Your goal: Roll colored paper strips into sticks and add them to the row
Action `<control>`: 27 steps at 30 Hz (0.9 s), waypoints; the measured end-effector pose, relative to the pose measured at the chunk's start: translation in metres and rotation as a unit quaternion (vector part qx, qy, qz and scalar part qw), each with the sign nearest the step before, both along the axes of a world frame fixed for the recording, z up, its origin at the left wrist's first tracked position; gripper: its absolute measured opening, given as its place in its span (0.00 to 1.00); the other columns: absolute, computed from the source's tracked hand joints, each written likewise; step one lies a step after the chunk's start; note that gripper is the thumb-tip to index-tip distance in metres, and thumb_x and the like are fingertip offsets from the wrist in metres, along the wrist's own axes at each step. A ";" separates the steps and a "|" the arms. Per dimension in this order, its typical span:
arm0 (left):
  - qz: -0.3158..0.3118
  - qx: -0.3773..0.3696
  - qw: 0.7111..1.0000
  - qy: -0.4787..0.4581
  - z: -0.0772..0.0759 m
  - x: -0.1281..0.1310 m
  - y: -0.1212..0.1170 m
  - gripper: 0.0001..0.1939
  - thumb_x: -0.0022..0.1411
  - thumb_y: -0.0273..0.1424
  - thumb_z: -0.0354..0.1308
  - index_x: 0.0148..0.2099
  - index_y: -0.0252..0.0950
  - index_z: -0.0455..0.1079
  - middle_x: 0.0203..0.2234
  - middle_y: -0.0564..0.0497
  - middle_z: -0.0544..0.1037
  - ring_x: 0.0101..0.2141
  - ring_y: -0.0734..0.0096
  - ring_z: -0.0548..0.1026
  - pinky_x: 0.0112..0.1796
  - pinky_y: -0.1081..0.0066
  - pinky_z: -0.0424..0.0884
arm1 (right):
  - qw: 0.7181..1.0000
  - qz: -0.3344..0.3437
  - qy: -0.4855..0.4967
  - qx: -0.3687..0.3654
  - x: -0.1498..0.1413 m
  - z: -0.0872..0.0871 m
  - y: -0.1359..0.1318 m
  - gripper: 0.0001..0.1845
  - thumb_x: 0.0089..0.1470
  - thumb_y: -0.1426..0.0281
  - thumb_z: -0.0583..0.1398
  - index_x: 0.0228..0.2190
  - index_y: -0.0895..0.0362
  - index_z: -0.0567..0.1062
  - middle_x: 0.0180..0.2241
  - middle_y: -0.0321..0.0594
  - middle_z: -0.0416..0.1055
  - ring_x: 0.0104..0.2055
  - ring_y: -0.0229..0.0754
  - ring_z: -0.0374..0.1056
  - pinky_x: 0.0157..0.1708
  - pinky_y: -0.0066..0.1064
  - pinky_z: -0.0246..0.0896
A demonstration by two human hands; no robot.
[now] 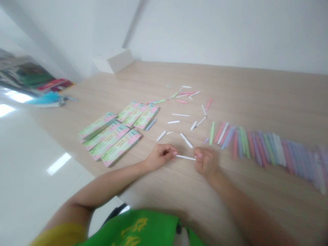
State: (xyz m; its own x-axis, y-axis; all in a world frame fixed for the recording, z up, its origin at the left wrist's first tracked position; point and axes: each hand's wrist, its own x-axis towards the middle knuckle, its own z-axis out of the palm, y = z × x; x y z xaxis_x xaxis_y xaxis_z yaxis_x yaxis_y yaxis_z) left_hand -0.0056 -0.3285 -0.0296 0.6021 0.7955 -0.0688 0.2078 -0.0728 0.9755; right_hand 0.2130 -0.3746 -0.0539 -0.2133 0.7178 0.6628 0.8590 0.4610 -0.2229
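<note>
A thin white stick (186, 157), which looks like a pen refill, stretches level between my two hands just above the table's near side. My left hand (162, 156) pinches its left end between thumb and fingertips. My right hand (205, 160) is closed around its right end, so that end is hidden. Just beyond my hands lie a white pen barrel (186, 140) and another short white piece (161, 136). More thin white sticks (181, 115) and loose coloured pieces (182, 101) are scattered farther back.
Many pastel pens (258, 148) lie in a long row on the right, blurred toward the edge. Several green and pink boxes (120, 147) sit on the left, with a blue pen (151, 124) beside them. A white box (116, 61) stands at the wooden table's (243, 92) back left.
</note>
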 end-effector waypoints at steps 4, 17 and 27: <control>0.023 -0.036 0.999 -0.031 -0.012 0.001 0.001 0.22 0.58 0.47 0.58 0.36 0.28 0.72 0.20 0.52 0.71 0.21 0.80 0.62 0.24 0.77 0.56 | 1.000 -0.007 -0.027 -0.002 0.001 0.001 -0.001 0.20 0.61 0.71 0.42 0.22 0.54 0.64 0.18 0.41 0.67 0.21 0.41 0.59 0.28 0.34 0.47; -0.033 0.007 0.999 -0.031 -0.018 -0.002 0.002 0.23 0.62 0.47 0.54 0.39 0.29 0.73 0.21 0.53 0.69 0.21 0.80 0.61 0.24 0.77 0.57 | 0.999 -0.004 -0.039 -0.016 0.003 0.001 -0.001 0.17 0.60 0.72 0.43 0.22 0.53 0.62 0.17 0.40 0.64 0.21 0.41 0.56 0.27 0.36 0.46; -0.009 0.105 0.994 0.001 -0.013 -0.004 0.002 0.21 0.64 0.43 0.52 0.40 0.29 0.75 0.21 0.50 0.71 0.24 0.76 0.65 0.29 0.76 0.62 | 0.998 -0.023 -0.057 -0.033 -0.002 0.000 -0.003 0.18 0.59 0.70 0.42 0.20 0.53 0.60 0.17 0.41 0.65 0.21 0.40 0.56 0.29 0.36 0.45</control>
